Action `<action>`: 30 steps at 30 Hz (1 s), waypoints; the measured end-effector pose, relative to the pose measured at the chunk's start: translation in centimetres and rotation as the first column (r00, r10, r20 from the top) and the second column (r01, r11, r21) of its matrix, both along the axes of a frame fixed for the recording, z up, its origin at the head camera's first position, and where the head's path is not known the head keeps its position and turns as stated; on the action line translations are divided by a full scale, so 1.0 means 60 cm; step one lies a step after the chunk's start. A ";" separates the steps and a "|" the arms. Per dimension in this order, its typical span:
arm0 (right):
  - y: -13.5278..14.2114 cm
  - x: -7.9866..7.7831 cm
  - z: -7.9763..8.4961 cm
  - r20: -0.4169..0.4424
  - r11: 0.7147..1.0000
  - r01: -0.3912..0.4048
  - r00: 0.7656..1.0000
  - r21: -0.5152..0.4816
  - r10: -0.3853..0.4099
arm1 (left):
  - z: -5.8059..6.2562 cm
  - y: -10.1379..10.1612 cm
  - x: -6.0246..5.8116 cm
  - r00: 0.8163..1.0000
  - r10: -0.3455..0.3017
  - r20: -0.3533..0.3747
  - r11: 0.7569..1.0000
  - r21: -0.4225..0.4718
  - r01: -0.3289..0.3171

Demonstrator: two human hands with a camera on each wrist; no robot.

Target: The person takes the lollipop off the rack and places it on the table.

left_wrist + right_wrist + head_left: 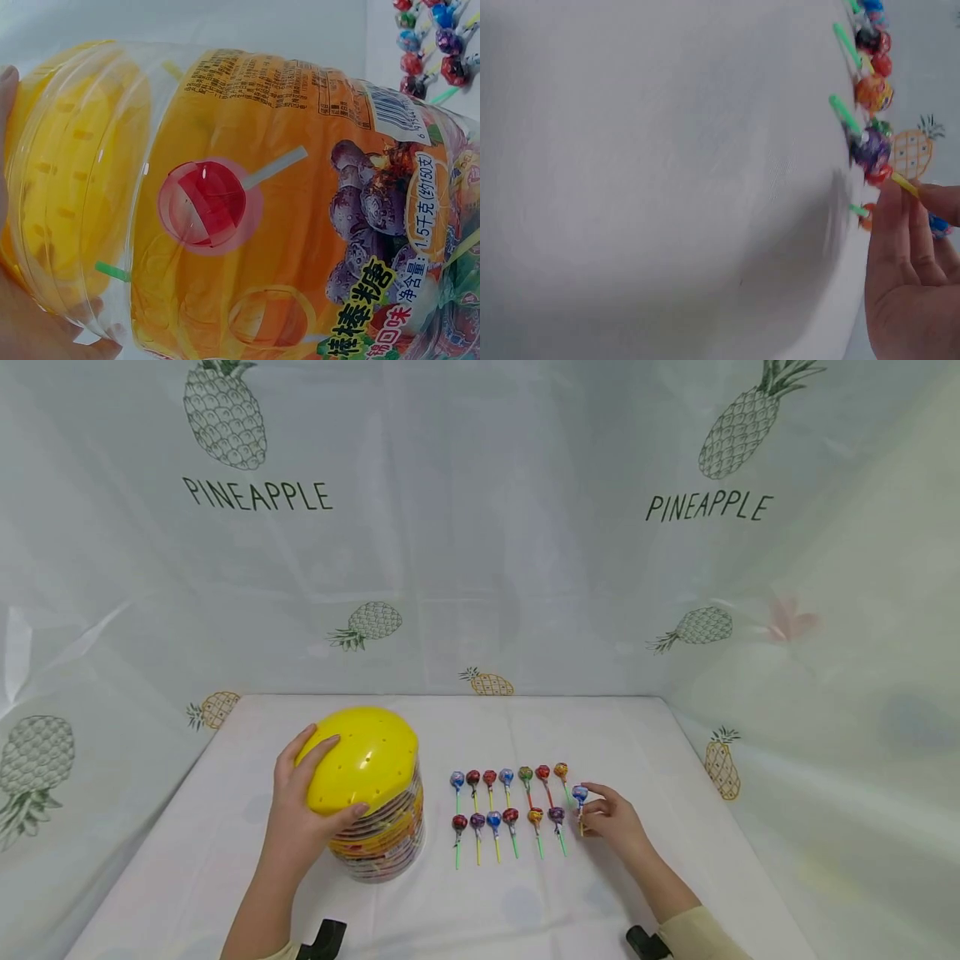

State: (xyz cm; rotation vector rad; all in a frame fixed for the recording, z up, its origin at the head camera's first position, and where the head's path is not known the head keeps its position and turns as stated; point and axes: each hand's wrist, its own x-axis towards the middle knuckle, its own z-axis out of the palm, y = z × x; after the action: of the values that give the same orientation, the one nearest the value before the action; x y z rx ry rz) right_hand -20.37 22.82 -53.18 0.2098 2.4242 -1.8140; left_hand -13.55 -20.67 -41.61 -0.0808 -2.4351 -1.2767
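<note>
My left hand point(302, 806) grips the domed yellow lid point(363, 760) of a ribbed clear plastic jar point(390, 843), fingers over its left side and thumb across the front. In the left wrist view, lollipops are printed on the jar's orange label point(285, 217), and the hand is cut off at the left edge. At the right end of the lollipop rows, my right hand point(611, 818) pinches a blue-wrapped lollipop point(580, 794) by its yellow stick point(905, 184), ball end up. Beside it lie a purple lollipop point(556, 815) and an orange one point(561, 770).
Two rows of lollipops in several colours lie on the white-covered table point(510, 910), right of the jar. The back row includes a green lollipop point(525, 773), the front row a dark red one point(460, 822). A pineapple-print curtain point(487, 543) hangs behind the table.
</note>
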 end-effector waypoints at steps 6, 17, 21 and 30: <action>0.013 -0.006 -0.014 0.072 0.995 -0.016 0.997 0.094 0.009 | 0.000 0.000 0.000 1.000 0.001 -0.002 1.000 0.006 -0.001; 0.009 -0.016 -0.024 0.114 0.976 -0.071 0.992 0.205 0.048 | 0.000 0.000 -0.001 1.000 0.000 -0.007 1.000 0.008 0.000; 0.008 -0.016 -0.024 0.119 0.972 -0.086 0.991 0.216 0.061 | 0.001 0.001 -0.001 1.000 0.003 -0.007 1.000 0.005 -0.003; 0.006 -0.018 -0.024 0.122 0.969 -0.077 0.991 0.235 0.049 | 0.002 0.002 0.001 1.000 0.005 -0.003 1.000 0.006 -0.005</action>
State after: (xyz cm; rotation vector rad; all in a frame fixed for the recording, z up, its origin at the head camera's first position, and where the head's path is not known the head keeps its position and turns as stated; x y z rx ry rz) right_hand -21.44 23.15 -54.63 0.2463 2.5319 -1.4383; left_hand -13.50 -20.52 -41.47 -0.0748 -2.4279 -1.2806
